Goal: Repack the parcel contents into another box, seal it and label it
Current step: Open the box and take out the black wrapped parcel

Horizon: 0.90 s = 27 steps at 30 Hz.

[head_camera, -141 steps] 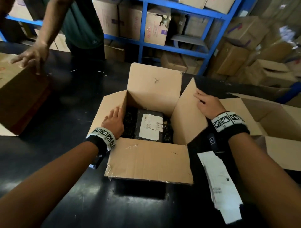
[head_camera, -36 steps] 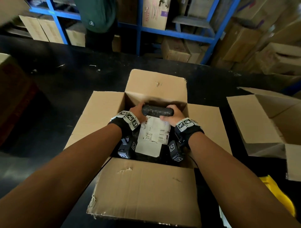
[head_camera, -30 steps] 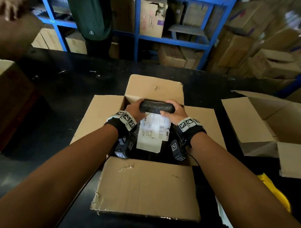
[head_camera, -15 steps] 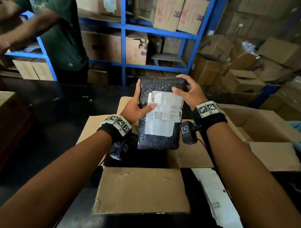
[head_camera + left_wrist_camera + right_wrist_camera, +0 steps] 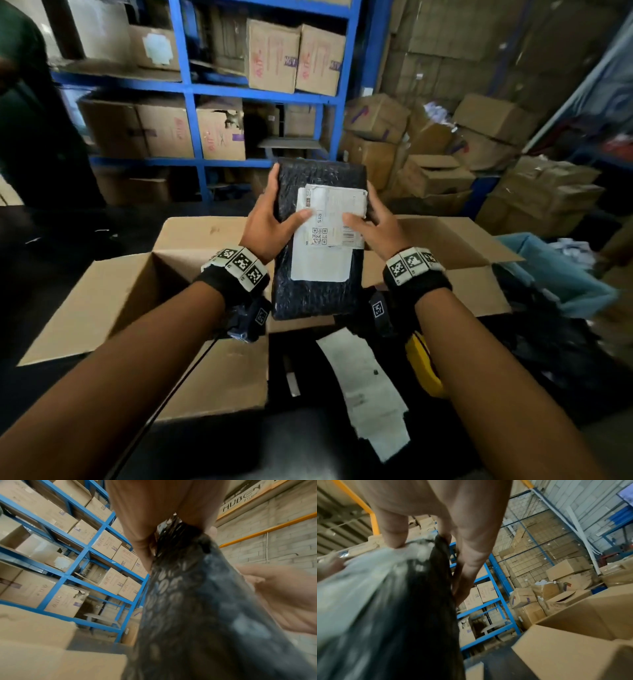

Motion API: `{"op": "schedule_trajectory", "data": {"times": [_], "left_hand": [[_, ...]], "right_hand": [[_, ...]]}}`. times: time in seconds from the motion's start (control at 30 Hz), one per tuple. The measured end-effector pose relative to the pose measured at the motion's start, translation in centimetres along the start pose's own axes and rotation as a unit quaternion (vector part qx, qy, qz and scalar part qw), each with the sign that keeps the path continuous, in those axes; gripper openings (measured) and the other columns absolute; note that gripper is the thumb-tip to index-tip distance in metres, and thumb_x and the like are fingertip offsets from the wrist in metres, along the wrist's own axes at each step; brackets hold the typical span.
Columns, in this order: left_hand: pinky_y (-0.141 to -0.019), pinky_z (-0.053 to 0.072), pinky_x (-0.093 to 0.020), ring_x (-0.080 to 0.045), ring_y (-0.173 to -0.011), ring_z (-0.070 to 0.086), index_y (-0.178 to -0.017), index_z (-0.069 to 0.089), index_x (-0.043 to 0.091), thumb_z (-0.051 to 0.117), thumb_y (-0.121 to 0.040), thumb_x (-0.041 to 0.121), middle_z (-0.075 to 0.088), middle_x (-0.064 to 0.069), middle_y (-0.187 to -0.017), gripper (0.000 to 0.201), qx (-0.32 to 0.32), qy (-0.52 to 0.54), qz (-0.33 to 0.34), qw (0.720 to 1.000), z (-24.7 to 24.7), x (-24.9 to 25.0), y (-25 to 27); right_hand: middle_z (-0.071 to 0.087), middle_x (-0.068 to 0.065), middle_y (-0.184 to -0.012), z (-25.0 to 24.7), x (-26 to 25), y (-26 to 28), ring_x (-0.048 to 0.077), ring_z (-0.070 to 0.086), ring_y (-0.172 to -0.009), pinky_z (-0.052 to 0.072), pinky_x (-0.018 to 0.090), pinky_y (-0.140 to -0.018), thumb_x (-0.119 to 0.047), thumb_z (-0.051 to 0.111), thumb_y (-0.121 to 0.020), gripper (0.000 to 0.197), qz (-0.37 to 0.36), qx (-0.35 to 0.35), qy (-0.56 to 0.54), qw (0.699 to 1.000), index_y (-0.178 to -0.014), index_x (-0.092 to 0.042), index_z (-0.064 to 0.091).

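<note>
A black bubble-wrap parcel (image 5: 318, 294) with a white shipping label (image 5: 325, 240) is held upright in the air above two open cardboard boxes. My left hand (image 5: 270, 219) grips its left edge, thumb lying across the label. My right hand (image 5: 371, 222) grips its right edge, thumb on the label too. The parcel (image 5: 197, 608) fills the left wrist view and the parcel (image 5: 393, 615) fills the right wrist view, both blurred. The open box on the left (image 5: 113, 301) has its flaps spread. The second open box (image 5: 459, 240) stands to the right behind my right wrist.
A strip of white label backing (image 5: 370, 387) and a yellow tool (image 5: 424, 366) lie on the black table near me. Another person (image 5: 30, 120) stands at far left. Blue shelving (image 5: 191, 89) with cartons runs behind; a heap of boxes (image 5: 479, 154) fills the right.
Both hands reached into the left box, took hold of the black parcel and lifted it out. It now hangs higher and further right, with the right thumb moved onto the label.
</note>
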State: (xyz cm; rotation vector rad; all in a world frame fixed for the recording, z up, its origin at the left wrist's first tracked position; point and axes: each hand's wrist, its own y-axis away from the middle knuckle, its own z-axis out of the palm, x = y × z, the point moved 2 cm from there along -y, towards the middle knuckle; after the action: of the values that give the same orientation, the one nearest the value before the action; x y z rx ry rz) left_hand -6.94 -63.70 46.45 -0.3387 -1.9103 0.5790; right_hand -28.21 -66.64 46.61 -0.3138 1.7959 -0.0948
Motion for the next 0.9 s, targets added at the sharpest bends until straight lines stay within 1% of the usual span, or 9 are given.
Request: {"op": "schedule_trajectory", "data": {"times": [0.17,0.3,0.37,0.43,0.53,0.7,0.77,0.83,0.9], "left_hand": [[-0.111,0.035,-0.045,-0.012,-0.134,0.04,-0.149,0.001,0.037,0.063,-0.078,0.06,0.038,0.003,-0.149,0.097,-0.008,0.007,-0.039,0.999,9.5,3.8,1.8],[-0.105,0.034,-0.025,-0.004,-0.126,0.041,-0.151,0.0,0.028,0.065,-0.085,0.043,0.043,0.004,-0.144,0.094,-0.01,0.009,-0.056,0.998,16.2,6.8,2.2],[-0.103,0.034,-0.023,-0.002,-0.123,0.041,-0.151,-0.002,0.027,0.066,-0.085,0.041,0.043,0.009,-0.141,0.096,-0.026,0.02,-0.063,0.997,19.1,7.8,1.8],[-0.107,0.036,-0.03,-0.006,-0.127,0.044,-0.149,-0.009,0.032,0.07,-0.081,0.043,0.042,0.008,-0.143,0.105,-0.06,0.035,-0.072,0.995,21.7,8.1,1.2],[-0.108,0.038,-0.041,-0.013,-0.128,0.046,-0.146,-0.019,0.033,0.073,-0.08,0.034,0.042,-0.001,-0.145,0.114,-0.109,0.044,-0.075,0.99,25.3,7.9,-0.4],[-0.107,0.039,-0.035,-0.011,-0.128,0.045,-0.147,-0.021,0.025,0.069,-0.084,0.033,0.04,0.002,-0.146,0.11,-0.112,0.048,-0.086,0.989,31.3,6.2,-4.7],[-0.103,0.04,-0.026,-0.008,-0.127,0.044,-0.147,-0.021,0.023,0.066,-0.087,0.031,0.039,0.002,-0.147,0.106,-0.117,0.044,-0.103,0.987,33.2,5.5,-6.7],[-0.089,0.039,-0.006,-0.006,-0.126,0.042,-0.147,-0.021,0.018,0.061,-0.091,0.022,0.037,0.0,-0.148,0.099,-0.121,0.039,-0.11,0.986,35.2,4.7,-8.7],[-0.082,0.034,0.003,-0.008,-0.129,0.038,-0.146,-0.022,0.014,0.058,-0.092,0.018,0.032,-0.004,-0.151,0.096,-0.129,0.033,-0.108,0.985,36.9,4.2,-10.7]], "right_hand": [[0.054,-0.001,-0.138,-8.6,2.3,3.9,0.012,0.056,-0.119,0.048,0.035,-0.101,-0.02,0.067,-0.088,0.084,0.001,0.021,0.016,1.0,-0.153,-0.027,0.014],[0.054,-0.007,-0.13,-15.4,3.3,5.6,0.005,0.055,-0.111,0.048,0.007,-0.083,-0.017,0.064,-0.091,0.078,-0.002,0.049,0.04,0.998,-0.153,-0.023,0.017],[0.055,-0.004,-0.131,-18.5,4.1,5.8,0.006,0.055,-0.111,0.046,0.002,-0.078,-0.017,0.063,-0.091,0.077,-0.001,0.05,0.051,0.997,-0.153,-0.022,0.017],[0.055,-0.003,-0.135,-21.2,4.9,5.5,0.006,0.055,-0.112,0.047,0.008,-0.085,-0.02,0.062,-0.092,0.077,0.003,0.052,0.067,0.996,-0.153,-0.025,0.016],[0.056,-0.004,-0.136,-24.6,6.5,3.9,0.008,0.056,-0.116,0.048,0.028,-0.1,-0.027,0.065,-0.09,0.078,-0.002,0.065,0.093,0.994,-0.152,-0.031,0.018],[0.059,-0.008,-0.132,-29.1,10.0,-0.8,0.01,0.06,-0.114,0.049,0.038,-0.101,-0.037,0.066,-0.085,0.079,0.011,0.074,0.101,0.992,-0.149,-0.039,0.021],[0.058,-0.007,-0.132,-30.4,10.8,-2.9,0.011,0.06,-0.114,0.049,0.039,-0.102,-0.038,0.066,-0.084,0.079,0.026,0.064,0.09,0.994,-0.149,-0.039,0.021],[0.056,-0.005,-0.134,-31.8,12.0,-5.4,0.013,0.058,-0.117,0.046,0.039,-0.104,-0.031,0.066,-0.087,0.082,0.052,0.04,0.096,0.993,-0.151,-0.035,0.016],[0.053,-0.005,-0.139,-32.7,13.1,-7.7,0.015,0.056,-0.12,0.043,0.044,-0.107,-0.027,0.07,-0.08,0.095,0.079,0.009,0.086,0.993,-0.152,-0.036,0.008]]}}
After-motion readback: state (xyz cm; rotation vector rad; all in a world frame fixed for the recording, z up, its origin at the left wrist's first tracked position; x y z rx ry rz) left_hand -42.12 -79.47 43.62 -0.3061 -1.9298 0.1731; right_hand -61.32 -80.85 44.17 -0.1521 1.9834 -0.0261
